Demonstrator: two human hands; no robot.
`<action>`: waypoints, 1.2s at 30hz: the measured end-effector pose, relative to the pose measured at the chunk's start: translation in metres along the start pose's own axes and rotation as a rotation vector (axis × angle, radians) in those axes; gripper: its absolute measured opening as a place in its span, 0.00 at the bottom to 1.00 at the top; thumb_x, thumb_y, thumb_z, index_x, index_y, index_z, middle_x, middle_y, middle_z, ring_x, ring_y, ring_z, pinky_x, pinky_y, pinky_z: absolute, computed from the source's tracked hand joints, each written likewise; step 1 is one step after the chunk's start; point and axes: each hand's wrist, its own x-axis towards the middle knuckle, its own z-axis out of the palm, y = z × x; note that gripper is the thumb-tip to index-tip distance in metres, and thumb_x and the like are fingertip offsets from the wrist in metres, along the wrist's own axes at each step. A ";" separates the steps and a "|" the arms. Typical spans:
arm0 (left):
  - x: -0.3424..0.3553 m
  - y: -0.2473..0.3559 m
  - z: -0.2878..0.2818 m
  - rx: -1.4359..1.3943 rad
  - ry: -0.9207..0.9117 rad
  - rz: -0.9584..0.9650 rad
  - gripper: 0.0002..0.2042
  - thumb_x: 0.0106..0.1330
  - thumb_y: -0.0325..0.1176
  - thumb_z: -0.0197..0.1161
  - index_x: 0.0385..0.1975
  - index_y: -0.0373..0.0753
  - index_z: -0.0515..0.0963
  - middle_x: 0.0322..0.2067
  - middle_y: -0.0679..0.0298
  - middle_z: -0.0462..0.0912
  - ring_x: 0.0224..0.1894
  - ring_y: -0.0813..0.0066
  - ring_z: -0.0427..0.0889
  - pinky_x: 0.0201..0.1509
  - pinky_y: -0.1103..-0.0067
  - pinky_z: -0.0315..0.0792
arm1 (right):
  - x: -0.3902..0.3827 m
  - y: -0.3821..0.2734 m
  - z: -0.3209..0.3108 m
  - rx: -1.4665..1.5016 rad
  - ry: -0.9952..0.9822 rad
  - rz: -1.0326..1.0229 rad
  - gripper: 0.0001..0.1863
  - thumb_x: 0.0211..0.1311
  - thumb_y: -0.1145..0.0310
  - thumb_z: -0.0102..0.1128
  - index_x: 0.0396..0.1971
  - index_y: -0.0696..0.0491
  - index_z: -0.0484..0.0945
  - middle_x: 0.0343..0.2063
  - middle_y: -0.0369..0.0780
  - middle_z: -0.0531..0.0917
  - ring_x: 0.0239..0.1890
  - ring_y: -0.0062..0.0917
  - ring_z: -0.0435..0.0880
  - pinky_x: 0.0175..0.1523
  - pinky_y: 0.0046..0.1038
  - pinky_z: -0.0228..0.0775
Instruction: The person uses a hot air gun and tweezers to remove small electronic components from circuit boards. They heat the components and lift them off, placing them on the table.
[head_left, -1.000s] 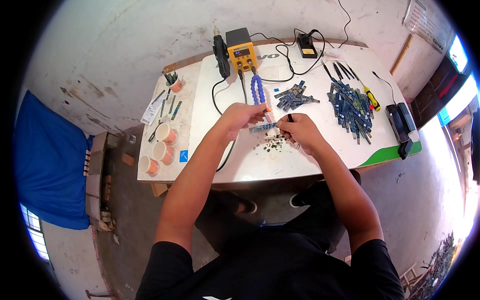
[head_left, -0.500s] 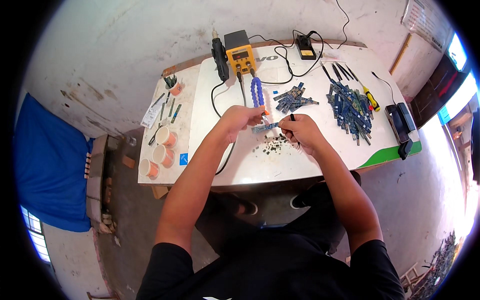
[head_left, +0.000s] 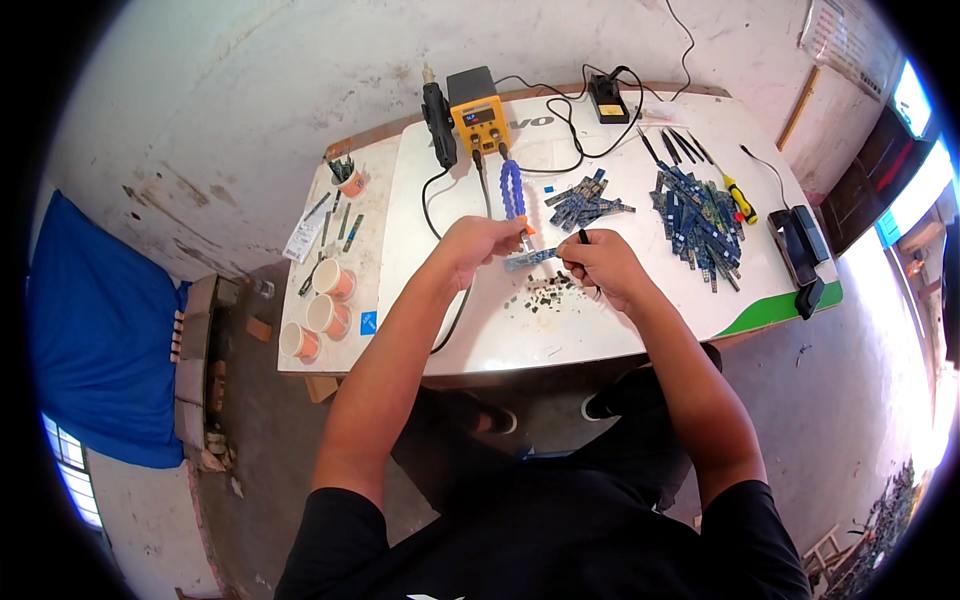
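Holding the blue iron (head_left: pixel 513 192) by its orange collar, your left hand (head_left: pixel 480 243) is closed around it above the white table (head_left: pixel 600 330). Your right hand (head_left: pixel 600 262) pinches dark tweezers (head_left: pixel 583 238) at a narrow blue board (head_left: pixel 530 260), just above loose chips (head_left: pixel 545 295).

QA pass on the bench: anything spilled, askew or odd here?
Small dark bits lie scattered loose on the white table just below the hands. Blue circuit strips sit in untidy heaps. The left hand holds a strip; the right hand holds a thin tool.
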 end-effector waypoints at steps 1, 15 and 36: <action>0.000 0.001 0.001 0.001 0.000 -0.002 0.12 0.69 0.43 0.69 0.36 0.41 0.88 0.26 0.75 0.81 0.29 0.87 0.72 0.33 0.83 0.59 | 0.001 0.000 0.000 -0.007 0.001 -0.001 0.06 0.64 0.70 0.65 0.28 0.54 0.79 0.22 0.33 0.79 0.23 0.13 0.72 0.26 0.17 0.61; -0.014 0.007 0.000 -0.003 -0.013 -0.015 0.16 0.67 0.49 0.70 0.38 0.42 0.88 0.29 0.74 0.83 0.31 0.87 0.73 0.35 0.82 0.60 | -0.002 -0.008 0.004 -0.022 0.066 -0.037 0.09 0.65 0.67 0.63 0.31 0.59 0.81 0.25 0.35 0.80 0.25 0.15 0.73 0.28 0.18 0.61; 0.188 0.041 -0.133 0.518 0.797 0.361 0.47 0.54 0.60 0.74 0.55 0.17 0.67 0.48 0.36 0.82 0.51 0.49 0.85 0.53 0.64 0.78 | -0.055 0.109 -0.071 0.515 0.379 -0.474 0.17 0.79 0.63 0.53 0.44 0.64 0.80 0.35 0.40 0.82 0.32 0.21 0.80 0.45 0.27 0.73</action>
